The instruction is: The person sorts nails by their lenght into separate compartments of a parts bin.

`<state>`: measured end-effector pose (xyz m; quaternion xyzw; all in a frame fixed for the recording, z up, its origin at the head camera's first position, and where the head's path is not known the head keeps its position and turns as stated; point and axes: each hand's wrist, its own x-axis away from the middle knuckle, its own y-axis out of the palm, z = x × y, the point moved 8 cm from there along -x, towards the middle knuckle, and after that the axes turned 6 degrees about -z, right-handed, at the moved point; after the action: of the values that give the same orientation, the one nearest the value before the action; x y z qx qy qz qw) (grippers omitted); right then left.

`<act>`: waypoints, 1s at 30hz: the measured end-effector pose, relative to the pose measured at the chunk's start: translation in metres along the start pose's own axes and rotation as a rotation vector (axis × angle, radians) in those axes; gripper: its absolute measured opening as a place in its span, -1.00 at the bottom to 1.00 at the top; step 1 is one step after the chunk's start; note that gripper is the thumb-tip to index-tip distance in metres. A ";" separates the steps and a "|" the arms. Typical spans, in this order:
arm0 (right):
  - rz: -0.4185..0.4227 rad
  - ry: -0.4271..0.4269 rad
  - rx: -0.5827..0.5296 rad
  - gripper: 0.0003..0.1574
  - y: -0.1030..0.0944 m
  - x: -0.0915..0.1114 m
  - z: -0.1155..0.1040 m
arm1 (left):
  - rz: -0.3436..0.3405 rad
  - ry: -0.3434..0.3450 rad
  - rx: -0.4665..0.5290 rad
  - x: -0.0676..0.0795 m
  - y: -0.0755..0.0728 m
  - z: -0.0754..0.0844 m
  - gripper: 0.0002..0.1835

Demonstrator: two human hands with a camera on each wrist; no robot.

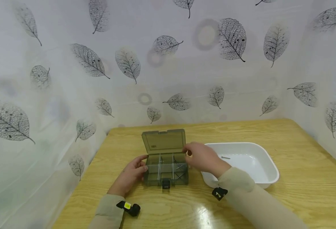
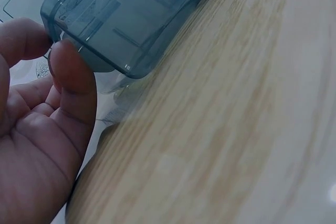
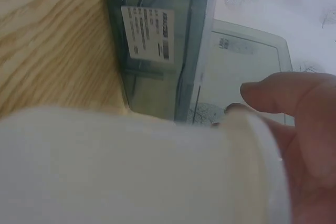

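Smoke-tinted compartment box [image 1: 153, 182] stands on wooden table [image 1: 162, 208], left of white tray [image 1: 259, 163]; lid [image 1: 165, 141] raised. Left hand [image 1: 130, 174] pinches box's left side. Right hand [image 1: 205, 156] beside lid; grip cannot be told. Work appears partly done: thin metal pieces [image 1: 180, 176] in right compartments [image 1: 184, 181], screw [image 1: 226, 157] remaining in tray.

A translucent, divided grey plastic box [image 1: 166, 168] sits upright on the wooden table [image 1: 168, 205], its lid [image 1: 164, 141] raised.
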<state>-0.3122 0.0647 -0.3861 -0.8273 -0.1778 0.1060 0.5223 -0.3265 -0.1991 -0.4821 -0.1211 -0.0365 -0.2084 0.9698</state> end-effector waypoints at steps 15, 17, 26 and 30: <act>0.033 -0.039 0.017 -0.62 -0.011 0.024 0.025 | -0.026 0.005 -0.008 0.001 0.001 0.004 -0.37; 0.043 -0.042 0.026 -0.62 -0.013 0.028 0.030 | -0.029 0.008 -0.001 0.001 0.002 0.004 -0.36; 0.021 -0.044 0.021 -0.61 -0.019 0.046 0.077 | -0.009 0.001 -0.009 0.000 0.002 0.001 -0.37; -0.006 -0.048 0.036 -0.62 -0.016 0.051 0.094 | -0.014 0.010 -0.011 0.001 0.002 0.003 -0.37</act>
<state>-0.3026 0.1690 -0.4119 -0.8145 -0.1909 0.1271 0.5329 -0.3251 -0.1972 -0.4798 -0.1254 -0.0313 -0.2159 0.9678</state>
